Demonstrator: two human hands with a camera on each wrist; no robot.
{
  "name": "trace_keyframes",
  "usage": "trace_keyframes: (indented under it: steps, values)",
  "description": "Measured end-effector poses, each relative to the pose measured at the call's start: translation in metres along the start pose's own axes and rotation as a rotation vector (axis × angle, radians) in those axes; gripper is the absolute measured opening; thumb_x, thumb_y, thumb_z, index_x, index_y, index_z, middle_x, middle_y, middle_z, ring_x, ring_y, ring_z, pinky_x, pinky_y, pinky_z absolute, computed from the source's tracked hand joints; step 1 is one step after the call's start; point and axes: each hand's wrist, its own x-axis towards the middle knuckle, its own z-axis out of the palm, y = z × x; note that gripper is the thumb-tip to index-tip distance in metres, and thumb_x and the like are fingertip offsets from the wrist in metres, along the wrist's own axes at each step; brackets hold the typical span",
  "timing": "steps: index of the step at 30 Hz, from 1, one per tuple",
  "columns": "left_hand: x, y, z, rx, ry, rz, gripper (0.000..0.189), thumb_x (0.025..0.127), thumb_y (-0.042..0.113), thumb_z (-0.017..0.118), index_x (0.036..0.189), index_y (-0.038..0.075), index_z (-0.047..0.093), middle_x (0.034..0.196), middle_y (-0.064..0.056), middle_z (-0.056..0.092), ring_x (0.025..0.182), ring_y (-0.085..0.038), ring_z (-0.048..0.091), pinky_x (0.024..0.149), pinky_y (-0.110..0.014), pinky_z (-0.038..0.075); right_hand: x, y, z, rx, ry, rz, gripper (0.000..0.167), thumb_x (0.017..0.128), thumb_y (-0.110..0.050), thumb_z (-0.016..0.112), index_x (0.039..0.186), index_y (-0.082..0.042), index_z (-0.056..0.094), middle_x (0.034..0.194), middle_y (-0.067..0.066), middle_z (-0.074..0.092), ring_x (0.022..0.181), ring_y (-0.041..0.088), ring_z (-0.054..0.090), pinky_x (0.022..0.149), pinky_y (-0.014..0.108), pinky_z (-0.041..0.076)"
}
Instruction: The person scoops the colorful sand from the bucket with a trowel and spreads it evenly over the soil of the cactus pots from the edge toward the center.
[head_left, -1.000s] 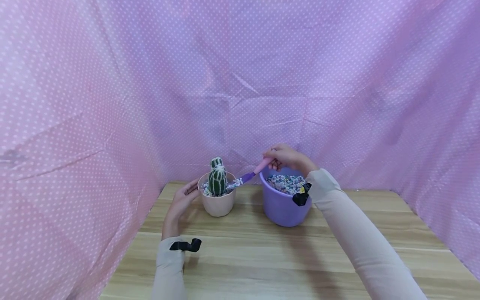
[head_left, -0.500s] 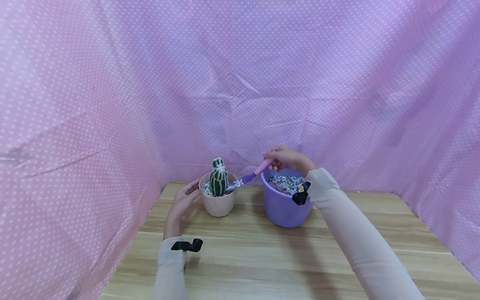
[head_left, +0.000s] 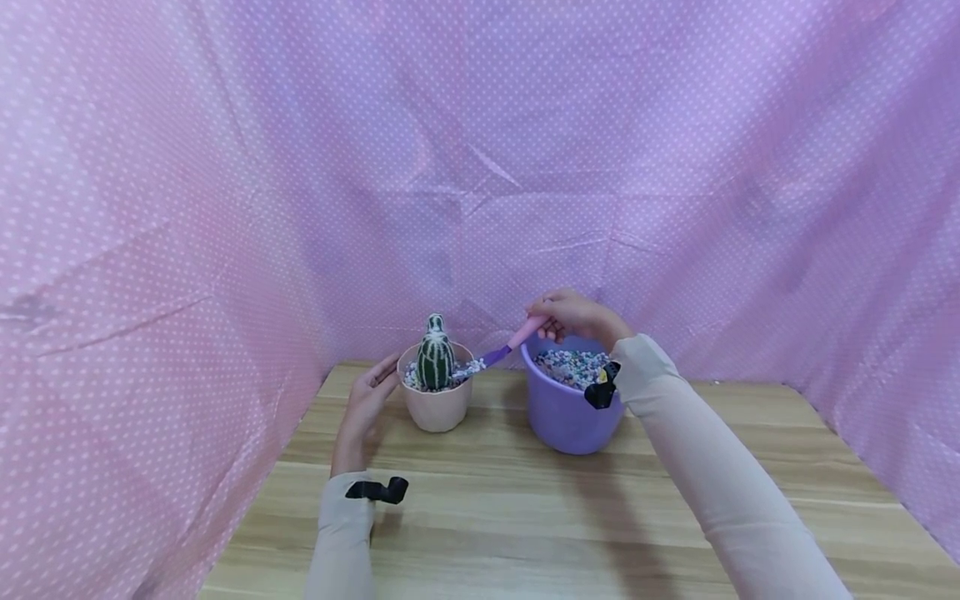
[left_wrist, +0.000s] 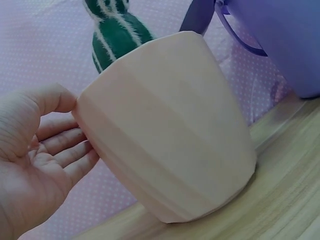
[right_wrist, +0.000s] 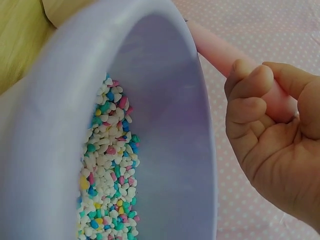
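My right hand grips the pink handle of a small trowel, fingers curled round it. Its purple blade slopes down to the left over the rim of a cream pot, carrying pale pebbles. In the pot a green cactus with white stripes stands upright in pebbles. My left hand touches the pot's left side, thumb at the rim and fingers extended, as the left wrist view shows. Below my right hand stands a purple bucket, holding multicoloured pebbles.
Both containers stand near the back of a wooden table, with a gap between them. A pink polka-dot cloth hangs behind and at both sides. The bucket's purple handle hangs down its side in the left wrist view.
The cactus has shifted and turned slightly in the pot. The trowel blade stays at the pot's rim with pebbles on it, and both hands have hardly moved.
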Motion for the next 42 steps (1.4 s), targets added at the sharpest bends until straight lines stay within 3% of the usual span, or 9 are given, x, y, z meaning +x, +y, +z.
trace_keyframes:
  steps: [2,5,9,14,18,26,35,38,42]
  values:
    - [0.001,0.0,0.001,-0.023,0.027,0.003,0.048,0.104,0.007,0.055,0.15,-0.005,0.045,0.154,-0.025,0.047,0.143,-0.029,0.045,0.101,-0.007,0.045,-0.001,-0.002,0.001,-0.005,-0.003,-0.001,0.03,0.109,-0.019,0.045,0.1,0.003,0.062,0.064,0.0,0.062,0.055,0.01,0.05,0.052,0.02,0.041]
    - [0.001,0.0,0.003,-0.051,0.067,0.0,0.046,0.104,0.008,0.057,0.147,-0.005,0.048,0.151,-0.025,0.05,0.131,-0.017,0.056,0.098,-0.008,0.048,-0.002,-0.006,0.002,-0.02,-0.015,-0.006,0.035,0.109,-0.021,0.045,0.104,0.007,0.065,0.065,0.001,0.064,0.055,0.009,0.05,0.051,0.019,0.041]
    - [0.0,0.003,0.002,0.0,0.094,-0.016,0.045,0.104,0.012,0.059,0.145,-0.005,0.051,0.148,-0.026,0.053,0.111,-0.001,0.063,0.096,-0.01,0.051,-0.001,-0.007,0.002,-0.051,-0.022,-0.022,0.042,0.11,-0.022,0.043,0.109,0.012,0.067,0.066,-0.001,0.066,0.055,0.009,0.05,0.051,0.019,0.04]
    - [-0.002,0.007,-0.002,0.146,0.02,-0.072,0.051,0.103,0.017,0.059,0.149,-0.001,0.048,0.151,-0.023,0.051,0.128,-0.014,0.056,0.103,-0.013,0.046,-0.002,-0.009,0.003,-0.074,-0.026,-0.046,0.045,0.11,-0.021,0.042,0.111,0.015,0.067,0.067,-0.001,0.067,0.057,0.009,0.051,0.052,0.02,0.039]
    - [-0.002,0.006,-0.006,0.17,-0.038,-0.094,0.054,0.103,0.016,0.058,0.152,0.002,0.044,0.155,-0.021,0.047,0.142,-0.027,0.045,0.118,-0.028,0.039,-0.003,-0.011,0.005,-0.077,-0.044,-0.051,0.046,0.11,-0.022,0.04,0.114,0.016,0.067,0.067,-0.002,0.068,0.056,0.007,0.052,0.052,0.019,0.038]
    - [0.001,0.003,-0.005,0.109,-0.038,-0.095,0.054,0.104,0.017,0.056,0.153,0.001,0.042,0.156,-0.019,0.046,0.144,-0.027,0.045,0.121,-0.035,0.039,-0.002,-0.011,0.004,-0.074,-0.029,-0.047,0.045,0.11,-0.022,0.041,0.114,0.016,0.067,0.066,-0.002,0.067,0.056,0.009,0.05,0.052,0.019,0.039]
    - [0.005,-0.002,0.003,-0.066,0.032,-0.103,0.048,0.105,0.014,0.052,0.151,0.001,0.047,0.158,-0.013,0.046,0.145,-0.024,0.044,0.123,-0.035,0.036,-0.002,-0.012,0.003,-0.084,-0.017,-0.035,0.043,0.11,-0.02,0.041,0.111,0.014,0.067,0.066,-0.002,0.067,0.056,0.01,0.051,0.051,0.019,0.04]
    - [0.006,-0.003,0.005,-0.093,0.068,-0.103,0.045,0.106,0.013,0.051,0.149,0.0,0.048,0.157,-0.014,0.047,0.139,-0.02,0.05,0.122,-0.033,0.038,-0.002,-0.012,0.003,-0.087,-0.019,-0.034,0.042,0.11,-0.02,0.042,0.11,0.014,0.066,0.066,-0.002,0.068,0.057,0.009,0.051,0.051,0.019,0.04]
    - [0.008,-0.005,0.009,-0.079,0.136,-0.08,0.043,0.105,0.014,0.054,0.144,-0.006,0.052,0.151,-0.021,0.051,0.116,-0.005,0.063,0.115,-0.032,0.046,-0.001,-0.012,0.004,-0.086,-0.026,-0.037,0.043,0.11,-0.022,0.043,0.111,0.014,0.066,0.069,-0.001,0.071,0.056,0.008,0.051,0.051,0.019,0.04]
